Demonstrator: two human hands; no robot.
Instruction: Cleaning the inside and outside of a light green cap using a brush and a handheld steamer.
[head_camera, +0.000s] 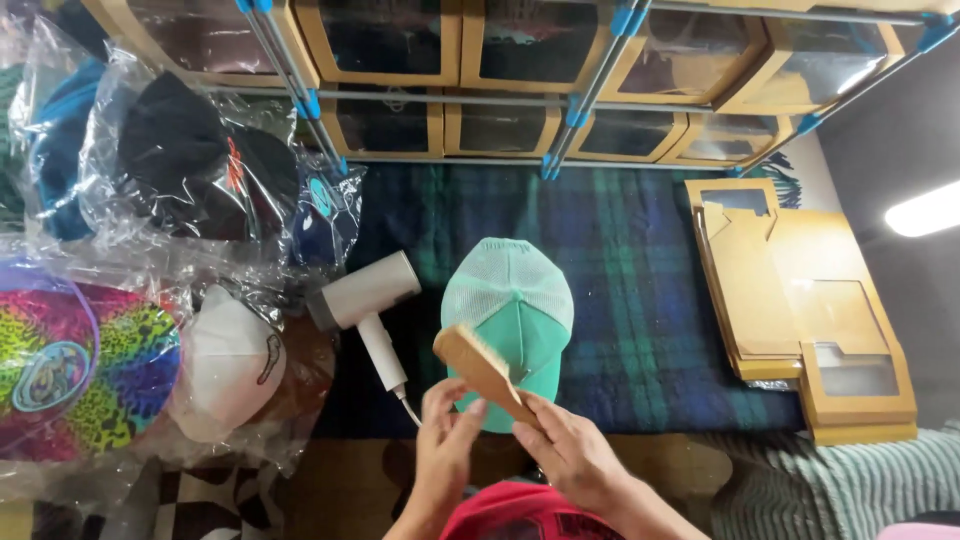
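Right hand (575, 455), lower centre of frame, fingers wrapped shut around the handle of a wooden brush (478, 367). Brush head points up-left, bristles facing toward the teal cap (510, 320) and overlapping its brim area. Left hand (445, 440) just beside the brush handle, fingers loosely curled, fingertips (462, 412) touching or nearly touching the handle's lower part; cannot tell if it grips anything, looks more like steadying.

Teal cap sits centre frame on a dark green-and-blue plaid blanket (640, 270), mesh back toward top of frame, solid front panel toward the person. White handheld dryer-like appliance (365, 300) lies just left of the cap, cord running down toward the hands. Left of frame: caps in clear plastic bags, including a white cap (225, 360), a black cap (185, 150) and a bright multicolour one (80, 365). Flat cardboard window boxes (800, 300) stacked at right. Rack of boxes with clear fronts (500, 60) along the top. A red cap brim (510, 510) at bottom edge, apparently worn by the person.

Judgement on doing it well: brushing looks to be the work in hand. Keep bristles flat on the fabric, short light strokes in one direction along the panel, not across seams. Free hand would best hold the cap's brim or crown so it doesn't slide on the blanket. Go gentle on the mesh; bristles may snag. Keep the appliance cord away from the stroke path.
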